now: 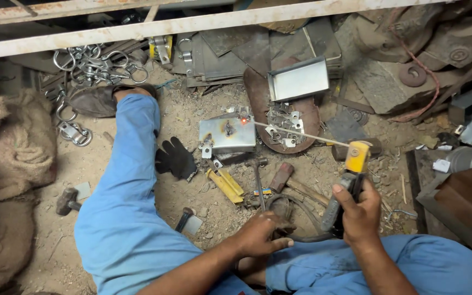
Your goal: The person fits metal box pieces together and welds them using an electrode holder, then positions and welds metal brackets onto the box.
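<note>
- I sit on a dirt workshop floor (137,180) strewn with scrap sheet, rusty beams and tools; there is no bench, everything lies on the ground ahead of my legs.
- My right hand (359,210) has its fingers wrapped tight round the electrode holder (350,177), yellow at the head and dark at the grip, and a thin welding rod (296,133) runs out from just above those fingers, up and to the left.
- The rod's far tip sits at a small orange glow on the top right corner of the metal box (228,133), well ahead of my fingers and left of them.
- My left hand (260,235) rests low by my knee, fingers curled shut on a dark cable or hose (301,238); I cannot tell how firmly.
- Step in hand, as I judge it: tacking a small bracket onto the box. The next move would call for a steady rod tip at the joint and an even arc.
- The box is a shiny, boxy piece of bright sheet steel with a dark burn mark mid-face and small tabs at its lower edge.
- Beyond it a rusty plate (258,93) carries loose small brackets (282,128) and an open steel tray (299,79).
- Nearer my fingers lie a black glove (175,157), a yellow tool (225,184) and 2 hammers (263,177).
</note>
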